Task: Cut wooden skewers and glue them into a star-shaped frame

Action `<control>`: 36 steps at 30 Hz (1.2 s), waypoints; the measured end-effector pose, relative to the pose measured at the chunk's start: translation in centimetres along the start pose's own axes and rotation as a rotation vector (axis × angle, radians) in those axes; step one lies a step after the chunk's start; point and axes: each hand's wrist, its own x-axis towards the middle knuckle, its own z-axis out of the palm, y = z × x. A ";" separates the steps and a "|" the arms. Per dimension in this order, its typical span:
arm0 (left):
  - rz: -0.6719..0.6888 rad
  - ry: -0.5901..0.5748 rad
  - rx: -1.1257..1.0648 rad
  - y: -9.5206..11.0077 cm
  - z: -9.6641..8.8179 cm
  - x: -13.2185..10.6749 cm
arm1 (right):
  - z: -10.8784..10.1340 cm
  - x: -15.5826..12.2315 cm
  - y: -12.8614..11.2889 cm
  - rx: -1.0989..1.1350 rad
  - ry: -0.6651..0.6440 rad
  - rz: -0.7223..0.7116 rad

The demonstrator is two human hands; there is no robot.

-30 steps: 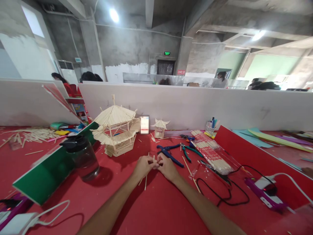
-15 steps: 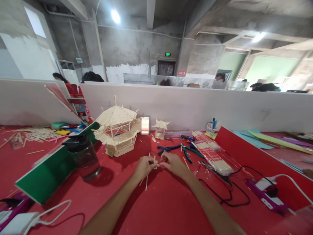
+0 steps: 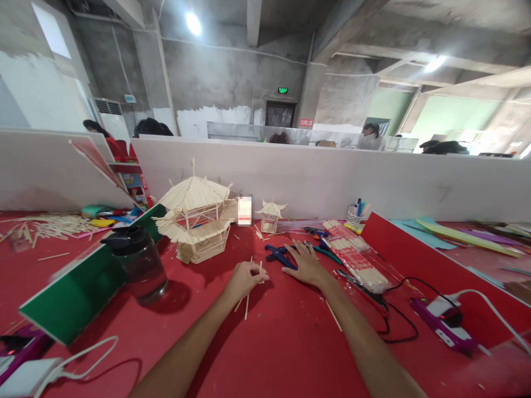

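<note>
Between the thumb and fingers of my left hand (image 3: 245,280) several thin wooden sticks (image 3: 248,307) are pinched, some pointing up and some down toward the table. My right hand (image 3: 309,266) is spread, palm down, over the tools at the middle right. Its fingers lie beside blue-handled pliers (image 3: 281,256) and partly cover green-handled pliers (image 3: 329,255); whether they touch either I cannot tell. Behind my left hand stands a large pavilion model made of sticks (image 3: 194,215). A smaller stick pavilion (image 3: 271,216) is farther back, near the middle.
A dark-lidded water bottle (image 3: 139,265) and a green board (image 3: 74,298) stand on the left. Packs of sticks in plastic (image 3: 354,257), a black cable (image 3: 404,309) and a purple power strip (image 3: 443,326) lie right, beside a red divider (image 3: 415,260). A white partition (image 3: 332,182) closes the back.
My right hand has left the sticks at my left hand and moved right and a little forward, its fingers spreading over the pliers. My left hand keeps its pinch. The view has shifted slightly.
</note>
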 end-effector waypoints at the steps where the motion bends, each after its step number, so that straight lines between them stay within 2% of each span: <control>1: -0.001 0.001 0.002 0.0 0.0 0.0 | -0.1 0.2 -0.2 0.004 -0.008 -0.010; 4: -0.006 0.000 0.007 0.0 0.0 0.0 | -0.5 0.5 -0.5 0.006 -0.020 -0.041; 13: 0.008 -0.013 0.007 -0.1 0.0 0.0 | -0.9 1.0 -1.7 -0.012 0.124 -0.094; 17: -0.018 -0.013 -0.033 0.0 -0.1 -0.1 | -2.4 0.6 -1.9 0.112 0.190 -0.051; 19: -0.022 -0.020 -0.036 -0.1 0.0 -0.1 | -3.8 -0.2 -1.6 0.215 0.203 -0.080; 23: 0.013 -0.020 -0.024 -0.4 0.1 0.0 | -6.4 -2.5 -0.7 0.367 0.124 -0.209; 27: -0.008 -0.009 -0.025 -1.0 0.4 0.1 | -7.8 -3.8 -0.9 0.404 -0.021 -0.298; 36: -0.046 -0.004 -0.117 -2.0 1.0 0.3 | -9.0 -4.1 -2.9 0.333 -0.092 -0.264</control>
